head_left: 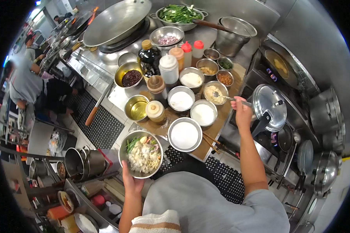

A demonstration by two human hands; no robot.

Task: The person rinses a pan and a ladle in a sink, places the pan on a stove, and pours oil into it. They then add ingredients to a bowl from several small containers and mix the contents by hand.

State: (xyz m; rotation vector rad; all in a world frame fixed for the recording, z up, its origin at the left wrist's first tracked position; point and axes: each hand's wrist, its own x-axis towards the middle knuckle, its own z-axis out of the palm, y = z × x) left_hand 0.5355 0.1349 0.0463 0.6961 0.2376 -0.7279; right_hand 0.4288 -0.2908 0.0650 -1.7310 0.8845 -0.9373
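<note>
My left hand (132,179) holds a steel mixing bowl (121,146) by its near left side. Inside are bean sprouts (153,157), cut greens (132,144) and pale shredded pieces. On the right, my right hand (243,112) is closed around the handle of a metal spoon (229,98). Its tip dips into a small steel bowl (215,104) of beige, grainy seasoning. Close by sit bowls of white powder or granules (184,134), a bowl of brown bits (224,79) and one of cream-coloured powder (191,79).
Squeeze bottles (168,68) and a dark sauce bottle (149,58) stand mid-table, beside a bowl of yellow oil (137,109). A large wok (116,23) occupies the far left. At right is a stove with a lidded pressure cooker (269,106). Another person (27,83) works at far left.
</note>
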